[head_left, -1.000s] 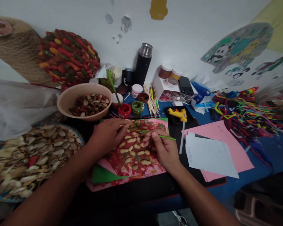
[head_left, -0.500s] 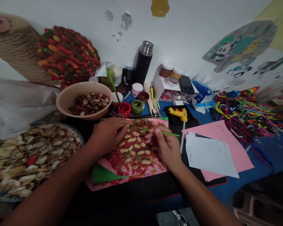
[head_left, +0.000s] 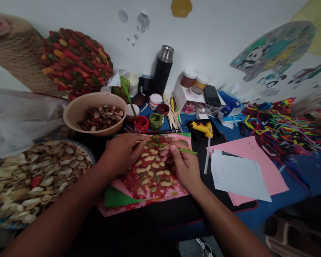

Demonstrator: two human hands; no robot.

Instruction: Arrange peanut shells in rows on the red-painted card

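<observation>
My right hand (head_left: 186, 166) grips a thin green paintbrush (head_left: 188, 151), its tip pointing left toward the fingers of my left hand (head_left: 124, 151). Those left fingers are bent together over the upper left of a paint-smeared pink sheet (head_left: 139, 187), and a tan peanut shell (head_left: 139, 141) shows at their tips. Several peanut shells (head_left: 159, 172) lie in rough rows on the sheet, below and between both hands. Green paper (head_left: 117, 198) sticks out beneath it. Behind the sheet stand open jars of red paint (head_left: 141, 124) and green paint (head_left: 156, 122).
A beige bowl (head_left: 69, 116) of shells and a woven tray (head_left: 89, 153) of loose shells are at left. Toward the right are a yellow glue gun (head_left: 203, 128), white paper (head_left: 240, 175) and colourful pipe cleaners (head_left: 278, 125). A black flask (head_left: 162, 73) stands by the wall.
The right hand with the paintbrush shifted slightly right, then back left, with the brush tip now nearer the left fingertips. My left hand has stayed in nearly the same place.
</observation>
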